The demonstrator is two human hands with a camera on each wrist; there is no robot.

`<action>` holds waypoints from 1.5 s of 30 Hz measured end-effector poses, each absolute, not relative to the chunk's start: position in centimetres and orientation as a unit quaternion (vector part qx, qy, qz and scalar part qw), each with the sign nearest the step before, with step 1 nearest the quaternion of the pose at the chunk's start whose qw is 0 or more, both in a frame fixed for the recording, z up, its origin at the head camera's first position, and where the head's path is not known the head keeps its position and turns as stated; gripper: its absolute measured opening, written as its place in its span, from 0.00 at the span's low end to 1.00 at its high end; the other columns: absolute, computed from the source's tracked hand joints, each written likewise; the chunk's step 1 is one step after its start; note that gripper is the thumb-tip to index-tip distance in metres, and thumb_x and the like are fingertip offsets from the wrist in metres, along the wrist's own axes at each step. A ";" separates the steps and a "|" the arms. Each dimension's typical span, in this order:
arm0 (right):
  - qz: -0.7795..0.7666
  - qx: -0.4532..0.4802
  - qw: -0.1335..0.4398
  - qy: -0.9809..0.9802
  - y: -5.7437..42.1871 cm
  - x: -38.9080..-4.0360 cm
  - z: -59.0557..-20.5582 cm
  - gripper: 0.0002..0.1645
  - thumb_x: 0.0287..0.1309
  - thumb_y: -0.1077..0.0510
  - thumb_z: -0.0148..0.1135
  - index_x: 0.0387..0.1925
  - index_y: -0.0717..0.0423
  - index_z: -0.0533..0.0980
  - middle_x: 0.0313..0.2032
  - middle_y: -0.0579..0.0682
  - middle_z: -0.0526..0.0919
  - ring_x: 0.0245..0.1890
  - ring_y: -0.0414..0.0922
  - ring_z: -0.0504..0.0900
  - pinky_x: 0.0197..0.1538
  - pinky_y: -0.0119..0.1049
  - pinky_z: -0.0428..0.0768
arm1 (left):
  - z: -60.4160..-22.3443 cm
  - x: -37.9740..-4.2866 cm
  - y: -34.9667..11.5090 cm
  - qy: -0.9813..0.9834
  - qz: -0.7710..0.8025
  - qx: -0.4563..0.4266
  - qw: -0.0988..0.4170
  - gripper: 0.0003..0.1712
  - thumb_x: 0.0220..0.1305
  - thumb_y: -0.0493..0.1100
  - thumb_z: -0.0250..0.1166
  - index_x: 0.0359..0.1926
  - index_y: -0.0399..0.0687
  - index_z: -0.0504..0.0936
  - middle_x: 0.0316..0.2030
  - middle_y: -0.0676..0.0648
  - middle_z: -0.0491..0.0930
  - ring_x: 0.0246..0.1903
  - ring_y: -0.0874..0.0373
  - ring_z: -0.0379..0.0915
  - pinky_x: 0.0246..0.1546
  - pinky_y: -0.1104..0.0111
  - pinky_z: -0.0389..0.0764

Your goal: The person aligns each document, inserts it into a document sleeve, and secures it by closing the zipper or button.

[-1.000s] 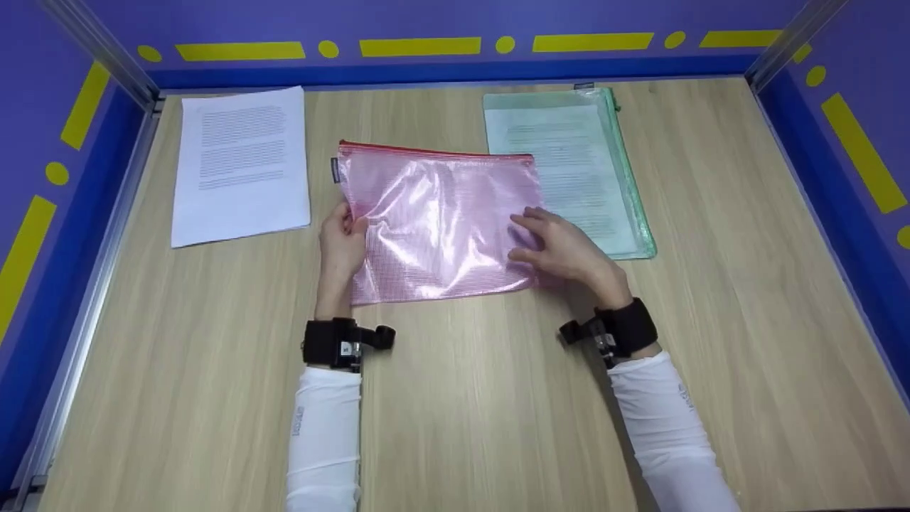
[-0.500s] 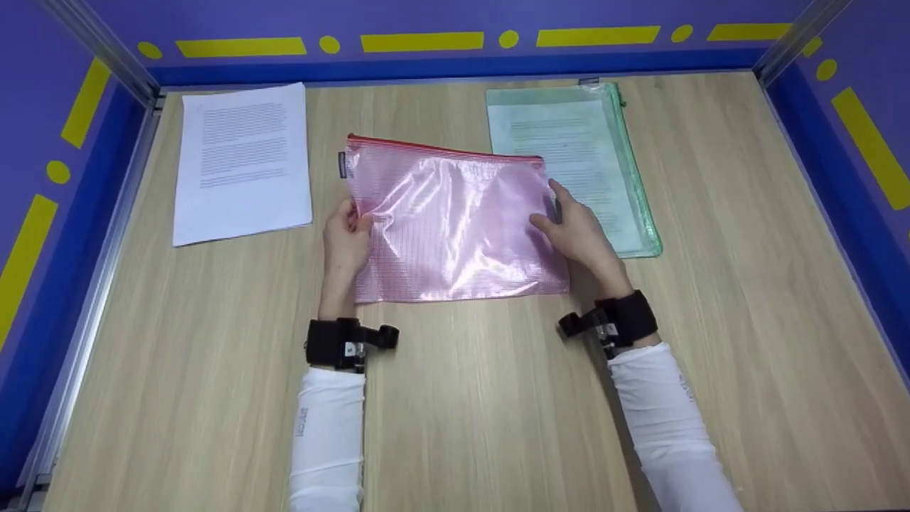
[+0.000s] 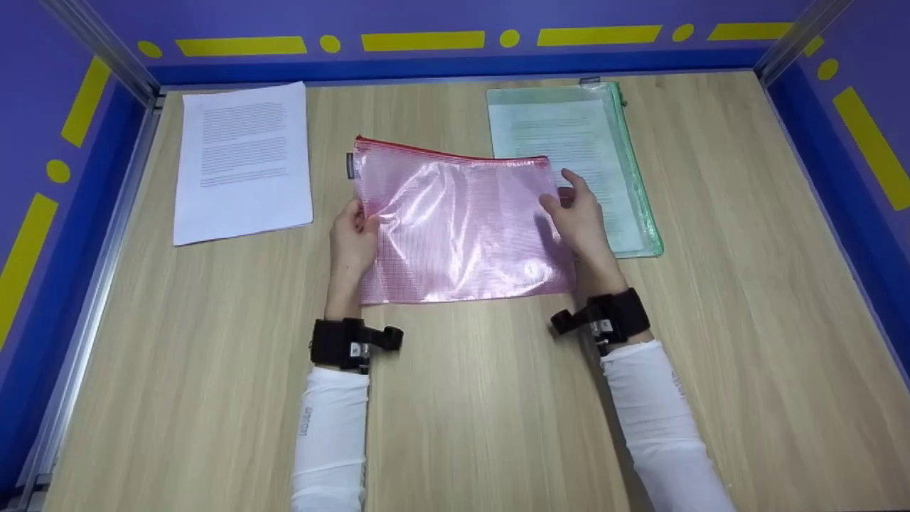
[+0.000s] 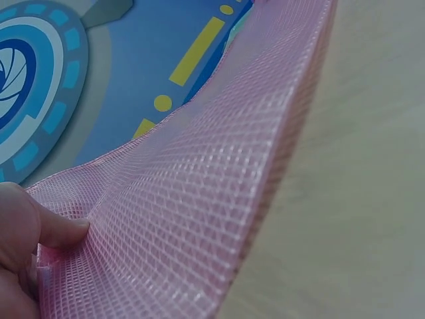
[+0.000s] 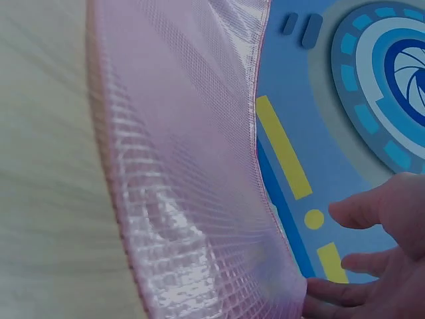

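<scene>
A pink mesh zipper pouch [image 3: 462, 227] with a red zipper along its far edge is tilted up from the table between both hands. My left hand [image 3: 353, 242] pinches its left side, thumb on the near face; the left wrist view shows the thumb [image 4: 63, 229] pressing a crease into the mesh. At the right edge is my right hand [image 3: 584, 220]. Its thumb [image 5: 362, 207] and fingers are spread apart in the right wrist view, with the lower fingers touching the pouch's edge. A small dark tag [image 3: 350, 166] sticks out at the pouch's upper left.
A stack of printed paper sheets [image 3: 243, 206] lies at the back left. At the back right, a green zipper pouch [image 3: 643, 213] holds printed paper, partly behind the pink pouch. Purple-blue panels [image 3: 426, 18] with yellow marks border the wooden table [image 3: 455, 412].
My right hand has moved from the pink pouch's front face to its right edge and a little farther back. The pouch and left hand have shifted slightly right.
</scene>
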State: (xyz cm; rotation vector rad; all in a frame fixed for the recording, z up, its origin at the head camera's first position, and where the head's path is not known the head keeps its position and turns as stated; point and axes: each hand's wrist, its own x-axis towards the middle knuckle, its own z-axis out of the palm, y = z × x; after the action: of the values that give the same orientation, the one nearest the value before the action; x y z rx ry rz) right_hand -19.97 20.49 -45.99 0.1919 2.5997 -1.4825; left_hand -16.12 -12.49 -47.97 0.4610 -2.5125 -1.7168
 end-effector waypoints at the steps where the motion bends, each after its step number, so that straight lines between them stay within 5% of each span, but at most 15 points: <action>1: -0.510 0.069 0.068 0.855 20.6 -20.0 -46.0 0.41 0.67 0.53 0.57 0.76 0.58 0.54 0.65 0.67 0.72 0.66 0.60 0.73 0.68 0.51 0.72 | -48.0 -16.1 -12.5 -0.817 -0.556 0.149 0.036 0.19 0.69 0.32 0.55 0.59 0.34 0.75 0.50 0.33 0.82 0.49 0.46 0.80 0.51 0.60 0.80; 10: -0.652 0.172 0.127 0.728 21.2 -21.0 -46.3 0.51 0.63 0.58 0.60 0.79 0.50 0.43 0.76 0.61 0.54 0.74 0.51 0.61 0.75 0.42 0.62 | -47.8 -16.1 -12.3 -0.804 -0.577 0.144 0.021 0.19 0.71 0.34 0.56 0.60 0.36 0.75 0.56 0.35 0.81 0.55 0.47 0.78 0.59 0.59 0.78; 12: -0.673 0.180 0.146 0.702 21.2 -21.4 -46.5 0.49 0.62 0.59 0.61 0.78 0.53 0.48 0.74 0.61 0.59 0.70 0.51 0.67 0.71 0.39 0.69 | -47.7 -16.1 -12.3 -0.797 -0.588 0.136 0.021 0.19 0.71 0.34 0.56 0.60 0.35 0.75 0.56 0.34 0.80 0.56 0.45 0.78 0.59 0.58 0.78; 16: -0.696 0.174 0.172 0.675 21.2 -21.9 -47.0 0.39 0.60 0.59 0.64 0.71 0.62 0.62 0.52 0.59 0.82 0.46 0.48 0.84 0.48 0.39 0.85 | -47.5 -16.1 -12.4 -0.780 -0.615 0.115 0.027 0.19 0.71 0.34 0.56 0.61 0.34 0.74 0.57 0.34 0.79 0.56 0.46 0.78 0.58 0.59 0.78; 20: -0.708 0.166 0.175 0.664 21.5 -22.1 -47.2 0.31 0.63 0.61 0.61 0.65 0.68 0.67 0.33 0.50 0.85 0.32 0.44 0.86 0.37 0.38 0.86 | -47.4 -16.0 -12.6 -0.760 -0.642 0.098 0.040 0.19 0.70 0.32 0.57 0.60 0.31 0.73 0.57 0.32 0.79 0.56 0.47 0.78 0.57 0.63 0.78; 28: -0.723 0.161 0.122 0.661 22.3 -22.1 -47.3 0.24 0.63 0.65 0.60 0.60 0.70 0.71 0.31 0.46 0.84 0.32 0.39 0.83 0.35 0.30 0.82 | -47.4 -15.9 -13.0 -0.742 -0.667 0.063 0.037 0.21 0.69 0.33 0.59 0.61 0.31 0.72 0.55 0.31 0.80 0.49 0.54 0.79 0.45 0.77 0.78; 35: -0.724 0.141 0.066 0.672 22.8 -22.0 -47.2 0.08 0.61 0.64 0.65 0.41 0.52 0.82 0.37 0.43 0.80 0.38 0.37 0.77 0.40 0.24 0.77 | -47.1 -15.8 -13.8 -0.722 -0.687 0.079 -0.010 0.27 0.66 0.34 0.64 0.64 0.36 0.70 0.56 0.32 0.79 0.44 0.58 0.80 0.44 0.72 0.81; 45: -0.711 0.109 0.053 0.693 24.0 -22.1 -47.3 0.10 0.63 0.64 0.63 0.34 0.45 0.84 0.29 0.39 0.82 0.34 0.36 0.76 0.39 0.24 0.74 | -45.8 -16.2 -14.6 -0.715 -0.692 0.095 -0.029 0.23 0.70 0.42 0.62 0.62 0.40 0.69 0.51 0.40 0.82 0.41 0.62 0.81 0.42 0.72 0.80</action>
State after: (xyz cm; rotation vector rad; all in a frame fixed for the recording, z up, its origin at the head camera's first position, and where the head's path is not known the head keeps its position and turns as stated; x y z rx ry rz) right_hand -22.08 23.98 -47.25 0.3329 2.1060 -2.1617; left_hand -16.23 -14.56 -45.81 0.3041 -2.2881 -2.2151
